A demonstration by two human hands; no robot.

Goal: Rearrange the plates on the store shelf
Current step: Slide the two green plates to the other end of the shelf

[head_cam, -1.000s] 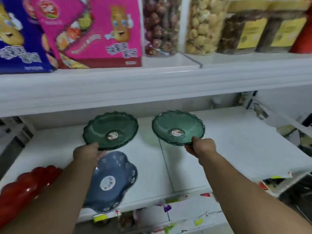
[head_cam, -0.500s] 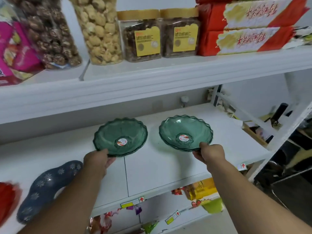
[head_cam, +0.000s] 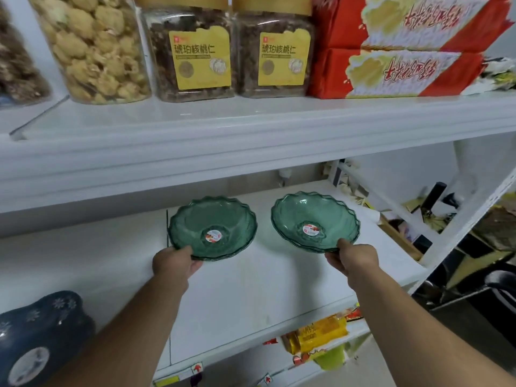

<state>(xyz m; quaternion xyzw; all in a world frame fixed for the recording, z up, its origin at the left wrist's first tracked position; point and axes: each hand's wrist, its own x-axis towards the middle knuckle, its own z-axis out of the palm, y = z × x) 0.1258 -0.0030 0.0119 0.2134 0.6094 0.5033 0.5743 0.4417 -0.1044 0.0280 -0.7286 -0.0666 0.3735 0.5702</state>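
Observation:
Two green scalloped plates with round stickers in their centres are held over the white middle shelf. My left hand grips the near rim of the left green plate. My right hand grips the near rim of the right green plate, which looks like a thin stack of plates. Both plates tilt slightly toward me, side by side with a gap between them. A dark blue flower-shaped plate lies at the shelf's left front.
The upper shelf overhangs just above the plates, carrying snack jars and red boxes. A white shelf upright bounds the right side, with clutter behind it. Yellow packets sit on the shelf below.
Both hands carried the green plates rightward along the shelf. The view panned right, so the blue plate slid to the lower left corner and the red item left the view.

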